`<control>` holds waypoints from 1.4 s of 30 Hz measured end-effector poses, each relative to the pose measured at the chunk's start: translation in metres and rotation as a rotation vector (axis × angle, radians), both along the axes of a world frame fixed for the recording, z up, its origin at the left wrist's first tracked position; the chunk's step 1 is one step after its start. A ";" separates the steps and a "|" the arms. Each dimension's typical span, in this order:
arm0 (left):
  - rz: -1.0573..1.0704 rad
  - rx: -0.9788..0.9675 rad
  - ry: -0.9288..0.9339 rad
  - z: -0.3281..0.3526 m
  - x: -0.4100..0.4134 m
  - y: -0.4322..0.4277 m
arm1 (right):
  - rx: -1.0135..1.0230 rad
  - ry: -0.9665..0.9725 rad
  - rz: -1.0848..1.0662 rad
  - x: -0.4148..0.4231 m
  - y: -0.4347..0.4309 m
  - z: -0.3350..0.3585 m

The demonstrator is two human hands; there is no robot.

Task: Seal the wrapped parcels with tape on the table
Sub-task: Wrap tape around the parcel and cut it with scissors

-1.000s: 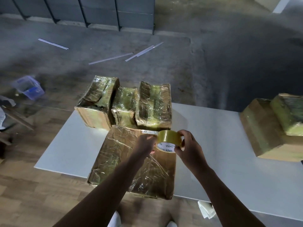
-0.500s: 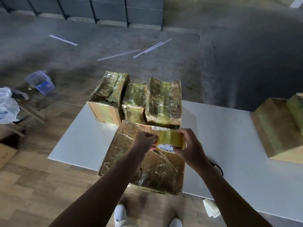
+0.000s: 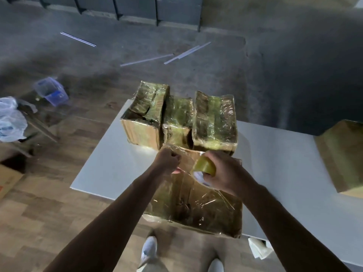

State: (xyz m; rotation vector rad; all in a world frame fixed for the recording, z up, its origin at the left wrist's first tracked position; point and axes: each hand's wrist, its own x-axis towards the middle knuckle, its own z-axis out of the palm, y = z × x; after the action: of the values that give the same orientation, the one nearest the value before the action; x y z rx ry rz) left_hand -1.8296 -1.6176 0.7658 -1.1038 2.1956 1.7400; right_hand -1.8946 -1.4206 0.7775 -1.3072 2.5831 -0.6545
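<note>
Plastic film covered the big parcel [image 3: 196, 205] at lower centre of the frame, lying at the near edge of the white desk [image 3: 110, 154]. Above it, the left hand [image 3: 168, 160] was curled, pinching the loose end of the tape roll [image 3: 205, 166], which the right hand [image 3: 224, 173] gripped. Three wrapped parcels [image 3: 215, 122] stood just behind, and a lone parcel [image 3: 341, 154] sat at the right edge.

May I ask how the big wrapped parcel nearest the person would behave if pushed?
The big wrapped parcel likely slides easily: glossy film on a smooth table. It overhangs the near edge, so it might tip off. Boxy corners suggest stiffness.
</note>
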 end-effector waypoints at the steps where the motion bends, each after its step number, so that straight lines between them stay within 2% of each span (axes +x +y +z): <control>1: 0.001 0.022 0.007 0.000 0.000 -0.012 | 0.077 0.009 -0.005 0.002 -0.006 0.001; 3: -0.059 0.057 0.009 -0.001 0.002 -0.036 | 0.144 -0.002 -0.039 0.008 -0.016 0.000; 5: -0.123 0.055 0.007 -0.002 0.001 -0.057 | 0.073 -0.034 -0.064 0.012 -0.028 -0.005; 9: -0.069 0.201 0.009 -0.015 0.006 -0.086 | -0.011 -0.207 -0.096 0.022 -0.045 -0.015; 13: -0.041 0.145 0.051 -0.028 0.010 -0.096 | -0.080 -0.217 -0.202 0.036 -0.053 -0.027; 18: -0.018 0.179 0.040 -0.031 0.009 -0.113 | 0.128 -0.026 -0.146 0.040 -0.073 -0.019; 24: -0.035 0.141 0.016 -0.039 0.009 -0.122 | 0.352 -0.040 -0.198 0.040 -0.101 -0.002; 42: -0.012 0.194 -0.007 -0.077 0.008 -0.136 | 0.423 -0.083 -0.222 0.039 -0.128 -0.008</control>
State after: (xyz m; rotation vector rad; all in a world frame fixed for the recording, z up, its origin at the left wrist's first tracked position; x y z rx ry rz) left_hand -1.8220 -1.7535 0.6891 -1.0463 1.9741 1.8931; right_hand -1.8555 -1.5489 0.7695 -0.8533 2.6240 -0.1671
